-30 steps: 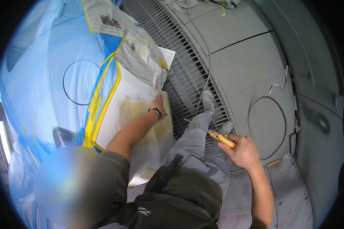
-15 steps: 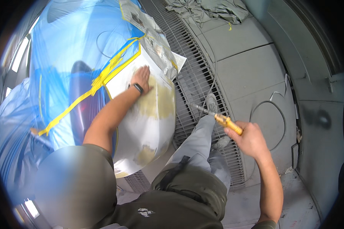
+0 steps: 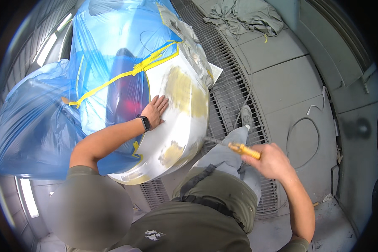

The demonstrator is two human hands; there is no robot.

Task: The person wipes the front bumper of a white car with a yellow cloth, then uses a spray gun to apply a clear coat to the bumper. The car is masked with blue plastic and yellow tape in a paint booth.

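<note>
My left hand lies flat on the car's white bumper corner, fingers stretched out, a dark watch on its wrist. Tan sanded patches show on the panel just beyond the fingers. My right hand is wrapped round the yellow handle of an air blow gun. Its thin metal nozzle points left, with the tip close to the bumper's right edge; whether it touches cannot be made out. Yellow masking tape borders the bare panel and holds blue plastic film over the car.
A slotted floor grate runs along the car's right side, beneath my feet. On the grey floor to the right lies a looped hose. Crumpled grey sheeting is heaped at the far end. A grey wall stands at right.
My left hand has slid nearer along the bumper, toward the taped edge. My right hand has brought the blow gun a little left and lower. The view has shifted, so the car sits further right.
</note>
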